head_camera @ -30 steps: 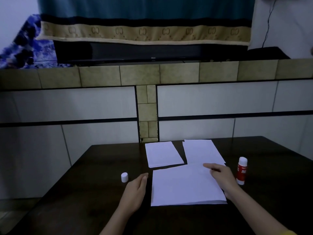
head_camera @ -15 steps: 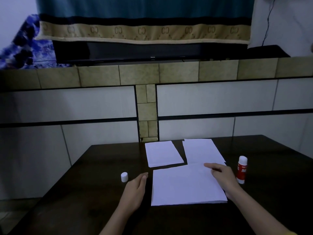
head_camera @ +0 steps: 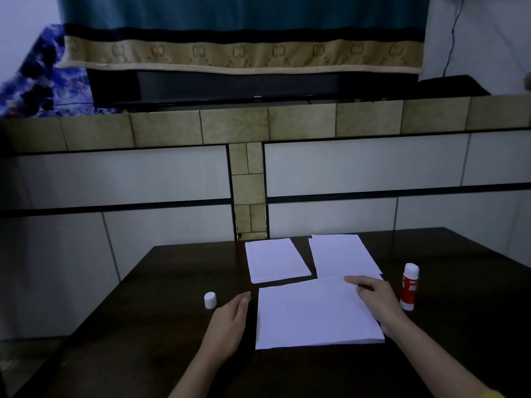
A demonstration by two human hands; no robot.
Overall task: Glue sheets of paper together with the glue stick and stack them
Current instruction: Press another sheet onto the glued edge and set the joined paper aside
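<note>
A large white sheet (head_camera: 310, 317) lies on the dark table in front of me, seemingly a thin stack. My right hand (head_camera: 376, 300) rests flat on its right part, fingers pointing left. My left hand (head_camera: 230, 320) lies flat on the table just left of the sheet, holding nothing. Behind are two smaller white sheets, one on the left (head_camera: 275, 259) and one on the right (head_camera: 342, 255). The red and white glue stick (head_camera: 409, 285) stands upright, uncapped, right of my right hand. Its white cap (head_camera: 210, 300) stands left of my left hand.
The dark wooden table (head_camera: 149, 326) ends at a tiled wall (head_camera: 359, 170) just behind the small sheets. Above the wall's ledge sit a black bar-shaped device (head_camera: 253, 87) and a hanging teal and gold cloth (head_camera: 241, 53).
Both hands and the objects stay almost where they were; only the view has shifted slightly.
</note>
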